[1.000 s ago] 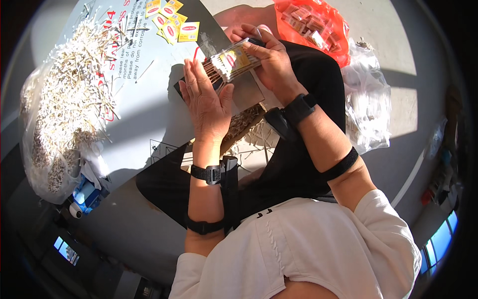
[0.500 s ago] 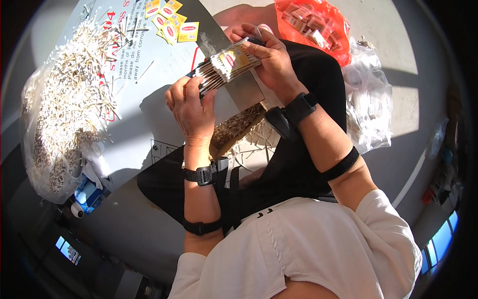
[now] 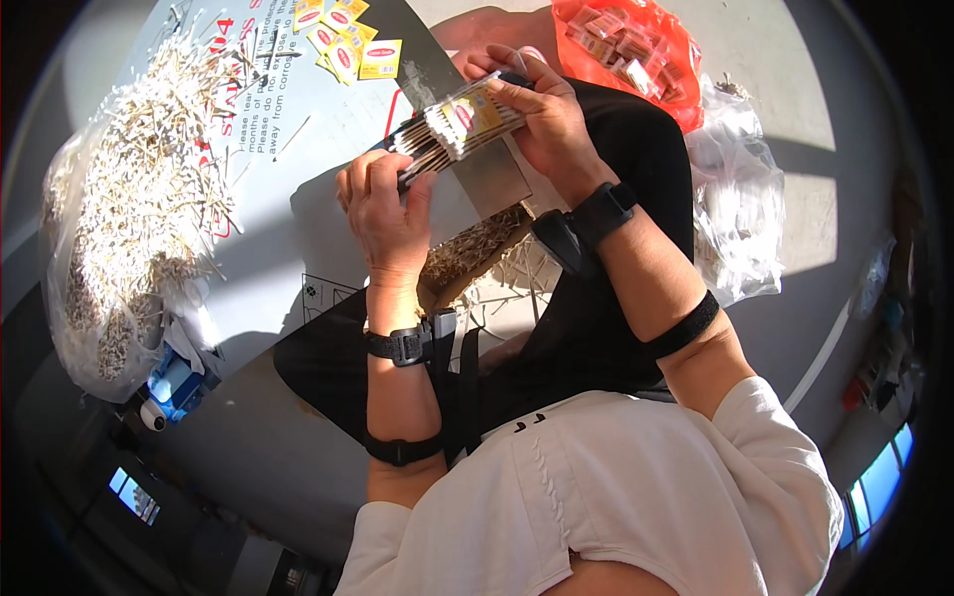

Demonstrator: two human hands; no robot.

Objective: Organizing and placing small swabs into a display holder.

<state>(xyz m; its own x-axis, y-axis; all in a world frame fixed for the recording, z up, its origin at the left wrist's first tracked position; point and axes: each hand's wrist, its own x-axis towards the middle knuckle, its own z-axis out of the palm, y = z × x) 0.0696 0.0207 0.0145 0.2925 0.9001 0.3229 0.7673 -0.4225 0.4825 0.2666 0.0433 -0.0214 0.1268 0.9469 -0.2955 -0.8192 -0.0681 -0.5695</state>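
A bundle of cotton swabs [image 3: 429, 147] with pale sticks and white tips lies between my two hands, above the table. A yellow card [image 3: 479, 112] with a red oval sits over the bundle's right part. Dark edges show along the bundle; I cannot tell whether they belong to a holder. My left hand [image 3: 386, 221] is closed at the left end, thumb below and fingers curled above. My right hand [image 3: 552, 117] grips the card end, its thumb on top and its fingers behind. The undersides of the bundle and the right fingertips are partly hidden.
Loose cotton swabs [image 3: 149, 169] spill from a clear bag [image 3: 75, 328] at left. Several yellow cards [image 3: 380, 60] lie on the grey-white table [image 3: 268, 248]. Below its edge is a box of swabs [image 3: 475, 246]. A red bag [image 3: 684, 99] of packs and a clear bag [image 3: 735, 209] lie right.
Both hands keep hold of the bundle, which has barely shifted. The white swab tips by the card seem slightly more spread.
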